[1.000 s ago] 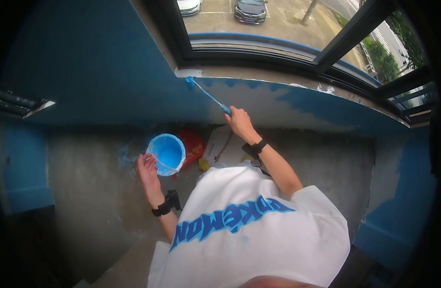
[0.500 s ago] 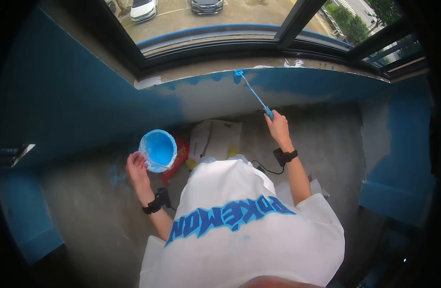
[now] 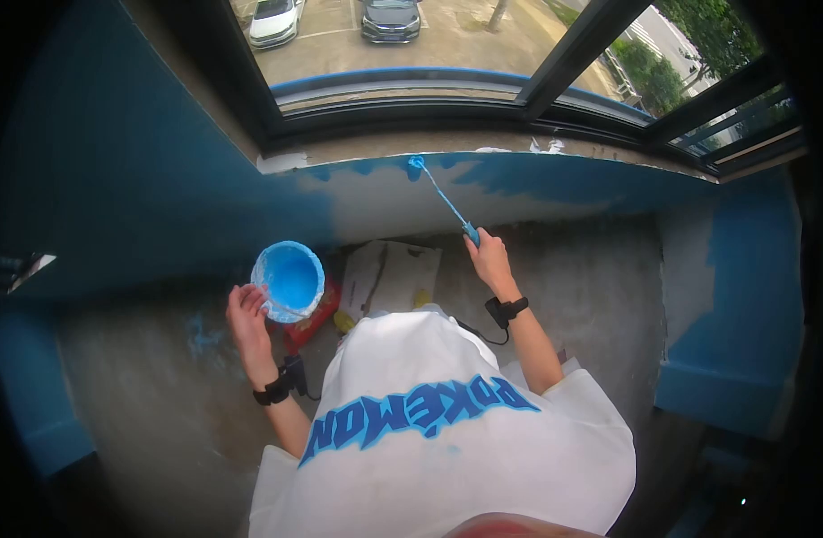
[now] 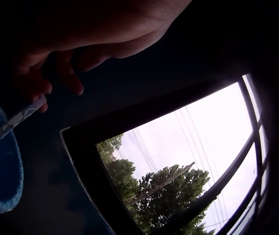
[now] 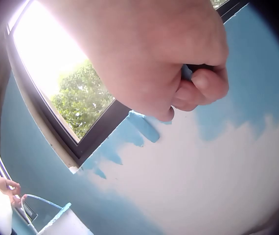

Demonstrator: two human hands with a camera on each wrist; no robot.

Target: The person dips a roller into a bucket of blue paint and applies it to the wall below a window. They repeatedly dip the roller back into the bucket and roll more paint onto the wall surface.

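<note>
- While the left hand (image 3: pixel 247 309) hooks the wire bail of the paint bucket (image 3: pixel 289 279), the bucket hangs above the floor; probably light, sloshy.
- Right hand (image 3: pixel 489 257) clenched round roller (image 3: pixel 418 164) handle; head on wall (image 3: pixel 385 202) under sill. Stiff, light; hold handle.

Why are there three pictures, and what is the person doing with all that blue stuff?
There are three cameras on one person. The big picture comes from a camera on the head, looking down. The other two come from cameras strapped on the wrists, so each shows one hand from very close.

The right hand grips a thin paint roller, whose tip touches the wall just under the window. That wall is partly blue and partly still white.

The left hand holds a small bucket of blue paint by its wire handle.

On the floor below lie a white bag and something red.
</note>
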